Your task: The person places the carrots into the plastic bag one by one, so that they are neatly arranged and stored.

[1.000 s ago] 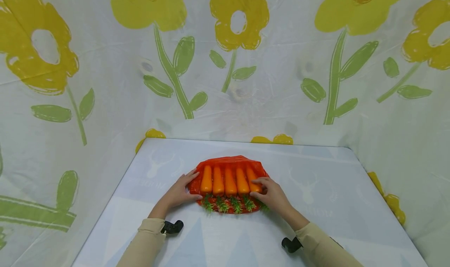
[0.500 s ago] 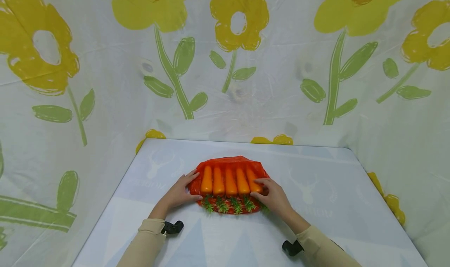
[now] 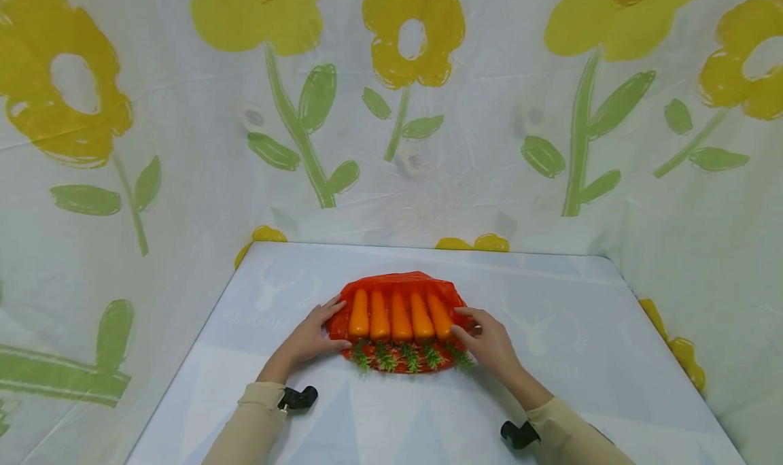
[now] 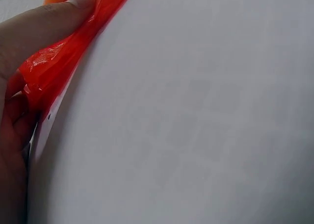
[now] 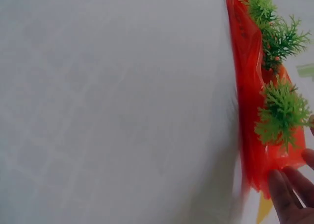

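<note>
Several orange toy carrots with green leafy tops lie side by side on a crumpled red plastic bag. My left hand holds the bag's left edge. In the left wrist view, the thumb lies over the red plastic and the other fingers curl at its side, partly hidden. At the bag's right edge is my right hand, thumb and fingers spread beside the rightmost carrot. The right wrist view has its fingertips at the red plastic, near a green top.
A white table with a pale pattern lies under everything. Behind and beside it hangs a white cloth printed with yellow flowers. Black devices sit at both wrists.
My right hand has let go of the rightmost carrot and drawn a little to the right. That carrot's leafy top now shows more. The left hand stays in place.
</note>
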The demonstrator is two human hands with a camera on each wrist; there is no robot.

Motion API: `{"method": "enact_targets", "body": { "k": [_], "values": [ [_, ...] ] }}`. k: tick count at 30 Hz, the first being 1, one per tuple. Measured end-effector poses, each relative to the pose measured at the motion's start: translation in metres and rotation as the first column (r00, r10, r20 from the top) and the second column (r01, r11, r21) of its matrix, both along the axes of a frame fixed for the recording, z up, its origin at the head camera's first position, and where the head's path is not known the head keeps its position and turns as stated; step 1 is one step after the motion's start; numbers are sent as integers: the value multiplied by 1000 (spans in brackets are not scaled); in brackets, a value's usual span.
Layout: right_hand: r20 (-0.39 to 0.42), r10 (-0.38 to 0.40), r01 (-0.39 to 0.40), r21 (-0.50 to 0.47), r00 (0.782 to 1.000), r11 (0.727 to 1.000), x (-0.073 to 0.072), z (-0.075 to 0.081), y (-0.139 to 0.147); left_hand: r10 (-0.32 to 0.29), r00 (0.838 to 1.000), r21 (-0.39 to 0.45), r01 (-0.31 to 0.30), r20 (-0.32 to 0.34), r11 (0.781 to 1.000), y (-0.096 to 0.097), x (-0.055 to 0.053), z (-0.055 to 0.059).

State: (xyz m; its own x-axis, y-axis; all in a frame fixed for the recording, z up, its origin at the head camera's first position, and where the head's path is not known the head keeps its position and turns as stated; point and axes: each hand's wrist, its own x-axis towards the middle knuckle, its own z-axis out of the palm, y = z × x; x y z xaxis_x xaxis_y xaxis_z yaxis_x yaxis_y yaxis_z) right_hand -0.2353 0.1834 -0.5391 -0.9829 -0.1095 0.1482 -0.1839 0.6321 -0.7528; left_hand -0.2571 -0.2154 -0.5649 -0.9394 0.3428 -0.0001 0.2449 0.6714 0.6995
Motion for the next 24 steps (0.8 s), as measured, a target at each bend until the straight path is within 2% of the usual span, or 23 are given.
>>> {"method": "enact_targets", "body": {
  "k": [8,16,20,24],
  "values": [
    [29,-20,19,30,999,999,-1,1,10,-6,1000,29,6,-17,1000,-5,3,0],
    [55,-25,22,62,998,998,-7,0,25,-7,1000,48,8,-26,999,-9,8,6],
    [73,-51,42,116,996,992,-11,-1,37,-16,998,40,18,-60,999,-12,10,9],
    [54,-54,42,199,997,979,-16,0,52,-9,995,44,13,-97,999,-17,9,12]
  ]
}}
